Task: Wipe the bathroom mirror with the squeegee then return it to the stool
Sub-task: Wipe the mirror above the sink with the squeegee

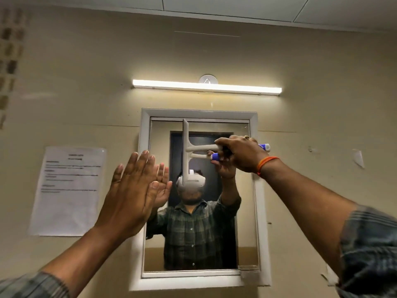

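While R hand (238,153) grips squeegee (186,147) hiding mid-handle, L hand (131,190) spread flat, mirror (242,211) btm blurred

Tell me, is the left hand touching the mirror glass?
Cannot tell. In the head view the open left hand is raised at the mirror left edge, its reflection close beside the fingertips, but no contact or gap shows plainly.

Obscured and illegible items
Notice (69,190) text too blurred to read; right hand (240,153) covers the squeegee (186,147) handle's middle.
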